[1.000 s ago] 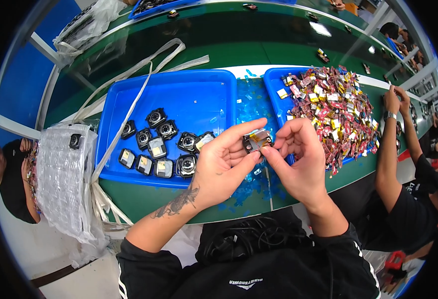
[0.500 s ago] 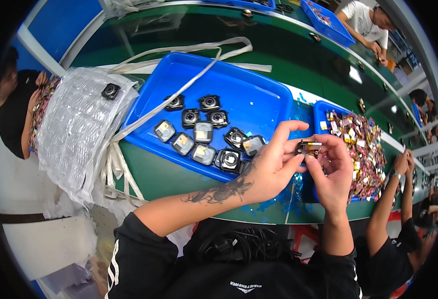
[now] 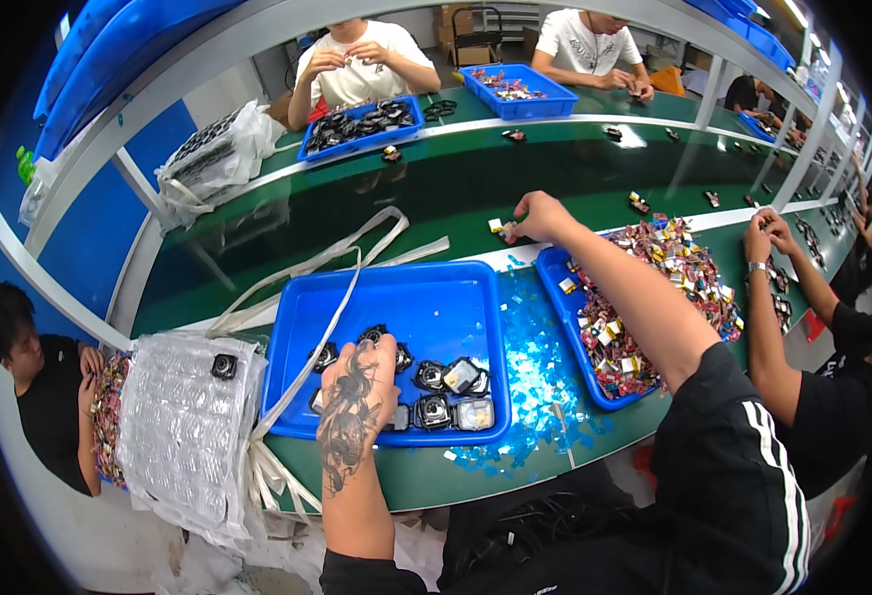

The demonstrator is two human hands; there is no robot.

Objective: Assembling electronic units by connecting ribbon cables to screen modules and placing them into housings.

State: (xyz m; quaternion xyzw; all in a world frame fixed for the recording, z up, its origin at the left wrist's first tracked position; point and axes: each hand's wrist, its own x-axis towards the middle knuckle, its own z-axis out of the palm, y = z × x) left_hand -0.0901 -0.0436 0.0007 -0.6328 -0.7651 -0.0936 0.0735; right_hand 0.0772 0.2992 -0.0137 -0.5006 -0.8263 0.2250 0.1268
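My left hand [image 3: 356, 382] is over the large blue tray [image 3: 491, 327], its back toward me and its fingers bent away and mostly hidden. Just beyond its fingers sits a black watch-like case [image 3: 374, 332]; whether the hand grips anything cannot be seen. More such cases lie in the tray, among them a black one with a round centre [image 3: 432, 411] and one with a pale square face [image 3: 474, 414]. My right hand [image 3: 547, 216] reaches far out over the green belt, fingers closed on a small electronic part with a white tag [image 3: 502, 229].
A blue bin [image 3: 555, 288] heaped with small wired parts stands to the right. Blue film scraps [image 3: 525, 397] litter the bench between. A stack of clear plastic trays [image 3: 188, 426] is at left, with white straps [image 3: 356, 268] across the blue tray. Co-workers sit around the belt.
My hands have parted from the small black-edged piece they held together. The left went to the tray, the right far out over the belt. The view has shifted up.
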